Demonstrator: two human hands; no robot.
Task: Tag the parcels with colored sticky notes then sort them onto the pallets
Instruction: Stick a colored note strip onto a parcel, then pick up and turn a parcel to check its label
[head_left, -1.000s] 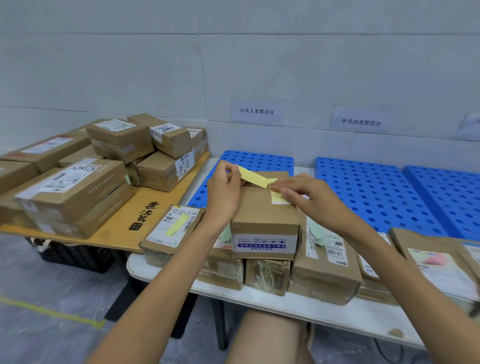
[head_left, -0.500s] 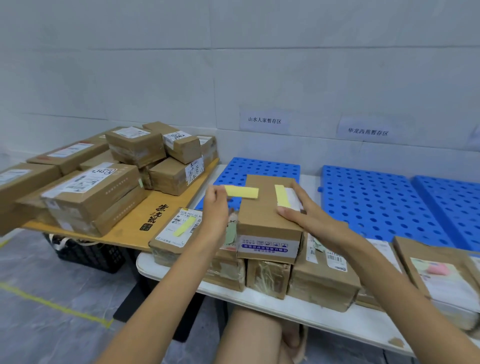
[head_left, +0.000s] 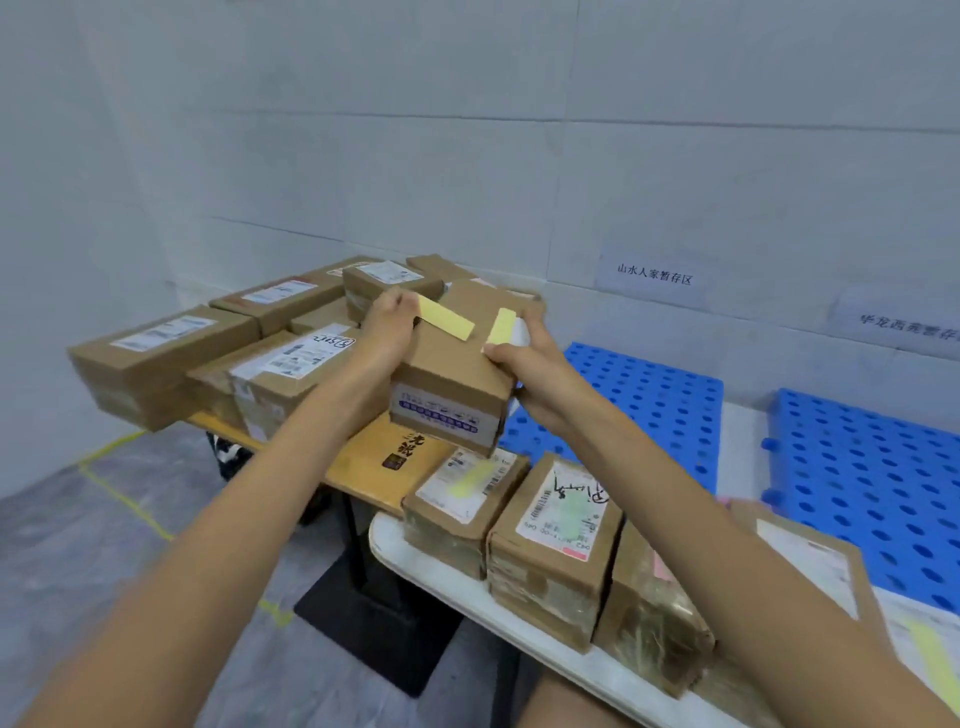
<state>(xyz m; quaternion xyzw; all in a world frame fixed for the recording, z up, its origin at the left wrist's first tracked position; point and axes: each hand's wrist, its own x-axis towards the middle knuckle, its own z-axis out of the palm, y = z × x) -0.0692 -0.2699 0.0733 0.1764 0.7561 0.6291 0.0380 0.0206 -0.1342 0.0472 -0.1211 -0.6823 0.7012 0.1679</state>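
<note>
Box held tilted mid-frame: left hand pinches a yellow note over it; right hand clamps its right side, fingers hidden underneath.

- Soft, even, cool indoor light; shadows are faint.
- Motion blur smears the parcel and the wall sign; the whole frame is slightly soft.
- Wide-angle lens stretches the lower corners.

1. Left hand pinching a yellow sticky note that projects toward the right hand.
2. Tilted parcel, gripped between both hands.
3. Second yellow note, stuck on the parcel just above the right thumb.
</note>
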